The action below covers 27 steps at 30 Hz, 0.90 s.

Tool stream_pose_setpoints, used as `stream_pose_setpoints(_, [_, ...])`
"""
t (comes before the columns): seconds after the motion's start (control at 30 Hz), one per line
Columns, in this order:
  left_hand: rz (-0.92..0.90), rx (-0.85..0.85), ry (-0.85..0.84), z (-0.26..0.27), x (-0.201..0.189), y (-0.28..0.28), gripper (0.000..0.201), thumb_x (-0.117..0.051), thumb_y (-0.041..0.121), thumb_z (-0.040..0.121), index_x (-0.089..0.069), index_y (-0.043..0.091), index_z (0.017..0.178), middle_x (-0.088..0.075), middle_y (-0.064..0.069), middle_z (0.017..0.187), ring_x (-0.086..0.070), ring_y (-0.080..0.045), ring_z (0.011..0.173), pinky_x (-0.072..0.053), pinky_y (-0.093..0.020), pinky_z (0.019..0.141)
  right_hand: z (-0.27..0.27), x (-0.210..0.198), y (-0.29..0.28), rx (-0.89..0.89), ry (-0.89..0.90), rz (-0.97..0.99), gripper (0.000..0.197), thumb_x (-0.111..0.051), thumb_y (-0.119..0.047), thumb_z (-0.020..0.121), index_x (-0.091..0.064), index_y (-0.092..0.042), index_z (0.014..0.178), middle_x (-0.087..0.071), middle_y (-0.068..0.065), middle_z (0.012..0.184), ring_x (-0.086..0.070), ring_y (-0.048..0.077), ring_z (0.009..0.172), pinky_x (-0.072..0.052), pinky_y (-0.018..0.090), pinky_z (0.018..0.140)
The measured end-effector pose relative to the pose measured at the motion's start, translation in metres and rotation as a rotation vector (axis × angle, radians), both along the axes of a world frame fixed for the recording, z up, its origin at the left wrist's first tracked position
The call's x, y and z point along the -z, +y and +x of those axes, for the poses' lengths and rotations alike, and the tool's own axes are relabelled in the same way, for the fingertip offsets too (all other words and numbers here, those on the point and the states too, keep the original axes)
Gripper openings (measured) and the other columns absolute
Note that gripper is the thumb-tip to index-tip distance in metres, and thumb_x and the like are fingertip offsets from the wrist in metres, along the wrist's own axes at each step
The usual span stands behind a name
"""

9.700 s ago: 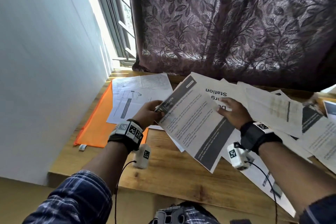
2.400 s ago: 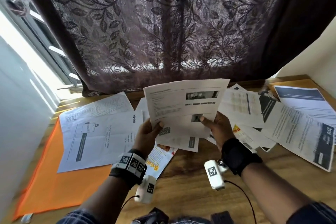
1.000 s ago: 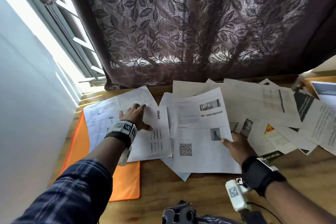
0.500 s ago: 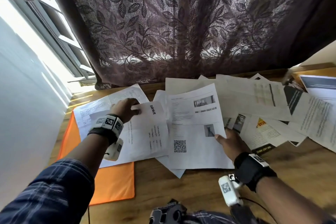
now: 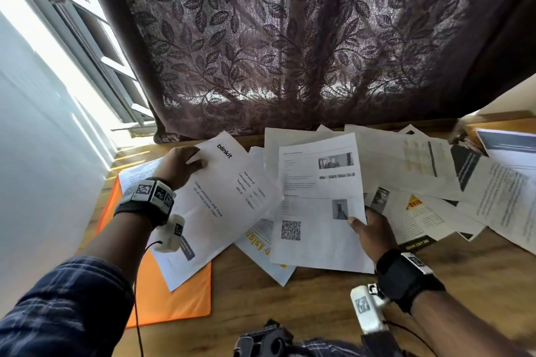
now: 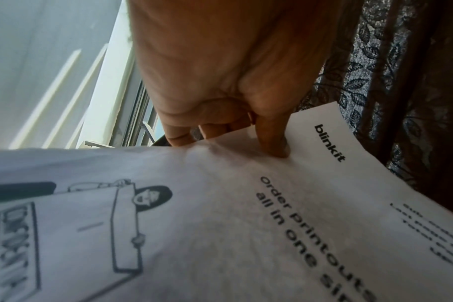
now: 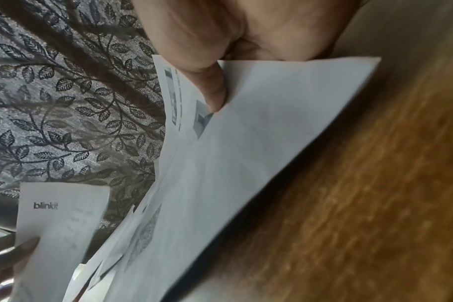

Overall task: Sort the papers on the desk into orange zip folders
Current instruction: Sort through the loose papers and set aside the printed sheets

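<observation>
Orange zip folder (image 5: 174, 295) lies flat at the counter's (image 5: 290, 307) near left. Right hand (image 5: 372, 236) pinches the QR-code sheet (image 5: 316, 211); left hand (image 5: 177, 166) grips the raised blinkit sheet (image 5: 220, 206). Loose papers (image 5: 420, 171) spread beyond, below the curtain (image 5: 290, 38).

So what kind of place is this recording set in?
Probably a home desk or small study corner: a wooden desk strewn with printed papers, pushed against a window with a leaf-patterned curtain. An orange folder lies at the left.
</observation>
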<state>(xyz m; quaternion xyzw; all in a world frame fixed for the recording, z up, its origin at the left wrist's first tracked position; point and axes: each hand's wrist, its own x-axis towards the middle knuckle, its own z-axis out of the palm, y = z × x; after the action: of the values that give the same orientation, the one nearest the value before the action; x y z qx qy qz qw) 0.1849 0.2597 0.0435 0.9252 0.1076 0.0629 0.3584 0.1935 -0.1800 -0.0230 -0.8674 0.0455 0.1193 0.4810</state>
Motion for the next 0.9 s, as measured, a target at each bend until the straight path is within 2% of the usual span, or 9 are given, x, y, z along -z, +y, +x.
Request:
stream_pose_setpoints(0.13, [-0.167, 0.008, -0.068, 0.002, -0.008, 0.000, 0.018, -0.075, 0.016, 0.087, -0.074, 0.034, 0.089, -0.074, 0.007, 0.087, -0.065, -0.013, 0.077, -0.053, -0.029, 0.072, -0.002, 0.001, 0.000, -0.019, 0.004, 0.009, 0.021, -0.061, -0.024, 0.090, -0.070, -0.028, 0.109, -0.072, -0.004, 0.109, -0.065, 0.023, 0.104, -0.051, 0.040, 0.096])
stream_pose_setpoints(0.23, [-0.272, -0.042, -0.062, 0.006, -0.011, -0.012, 0.020, -0.074, 0.013, 0.087, -0.073, 0.031, 0.077, -0.069, 0.012, 0.064, -0.057, -0.002, 0.055, -0.048, -0.021, 0.054, -0.001, 0.000, 0.006, -0.028, 0.017, 0.060, 0.018, -0.060, -0.043, 0.080, -0.070, -0.040, 0.095, -0.073, -0.009, 0.102, -0.068, 0.020, 0.097, -0.053, 0.042, 0.092])
stream_pose_setpoints(0.3, [-0.353, -0.080, -0.035, 0.010, -0.012, -0.027, 0.020, -0.070, 0.007, 0.089, -0.067, 0.020, 0.074, -0.064, 0.014, 0.053, -0.050, 0.002, 0.044, -0.041, -0.018, 0.045, -0.002, -0.008, 0.015, -0.019, 0.002, 0.143, 0.017, -0.062, -0.025, 0.089, -0.071, -0.030, 0.102, -0.073, -0.002, 0.104, -0.067, 0.023, 0.100, -0.053, 0.039, 0.092])
stream_pose_setpoints(0.4, [-0.506, -0.087, -0.003, 0.014, -0.003, -0.047, 0.015, -0.065, 0.001, 0.091, -0.066, 0.014, 0.083, -0.070, -0.003, 0.075, -0.060, -0.016, 0.060, -0.050, -0.025, 0.055, -0.004, -0.016, 0.024, -0.027, 0.002, 0.200, 0.019, -0.060, -0.010, 0.094, -0.070, -0.022, 0.103, -0.073, -0.002, 0.101, -0.068, 0.020, 0.098, -0.053, 0.035, 0.090])
stream_pose_setpoints(0.5, [-0.613, -0.153, 0.044, 0.015, 0.015, -0.063, 0.005, -0.072, 0.013, 0.084, -0.068, 0.012, 0.088, -0.071, -0.023, 0.094, -0.065, -0.031, 0.078, -0.056, -0.048, 0.069, -0.004, -0.019, 0.028, -0.029, 0.025, 0.294, 0.017, -0.061, -0.010, 0.094, -0.070, -0.024, 0.093, -0.075, -0.006, 0.097, -0.070, 0.018, 0.094, -0.055, 0.035, 0.087])
stream_pose_setpoints(0.67, [-0.703, -0.294, 0.066, 0.015, 0.042, -0.095, 0.031, -0.073, 0.032, 0.076, -0.064, 0.004, 0.088, -0.071, -0.021, 0.093, -0.064, -0.032, 0.072, -0.056, -0.047, 0.064, -0.003, -0.018, 0.034, -0.029, 0.062, 0.464, 0.023, -0.066, -0.002, 0.089, -0.072, -0.015, 0.107, -0.076, 0.005, 0.105, -0.071, 0.027, 0.100, -0.055, 0.047, 0.092])
stream_pose_setpoints(0.73, [-0.795, -0.312, 0.068, 0.013, 0.045, -0.107, 0.030, -0.074, 0.029, 0.076, -0.065, 0.007, 0.094, -0.071, -0.025, 0.103, -0.066, -0.034, 0.082, -0.056, -0.062, 0.079, -0.002, -0.021, 0.038, -0.073, 0.079, 0.474, 0.029, -0.071, -0.005, 0.082, -0.071, -0.011, 0.110, -0.076, 0.008, 0.106, -0.072, 0.027, 0.100, -0.056, 0.049, 0.091])
stream_pose_setpoints(0.8, [-0.896, -0.329, 0.065, 0.011, 0.044, -0.116, 0.027, -0.070, 0.015, 0.088, -0.062, 0.003, 0.111, -0.069, -0.025, 0.109, -0.065, -0.034, 0.090, -0.052, -0.062, 0.090, -0.003, -0.023, 0.040, -0.066, 0.083, 0.510, 0.029, -0.070, -0.014, 0.076, -0.073, -0.012, 0.105, -0.077, 0.008, 0.101, -0.072, 0.025, 0.095, -0.057, 0.044, 0.088])
stream_pose_setpoints(0.9, [-0.928, -0.353, 0.025, 0.009, 0.042, -0.126, 0.030, -0.059, 0.003, 0.096, -0.053, -0.003, 0.125, -0.068, -0.018, 0.104, -0.064, -0.031, 0.088, -0.053, -0.054, 0.088, -0.004, -0.028, 0.042, 0.006, 0.080, 0.586, 0.022, -0.057, -0.039, 0.097, -0.070, -0.025, 0.107, -0.072, -0.003, 0.114, -0.065, 0.011, 0.105, -0.048, 0.031, 0.090])
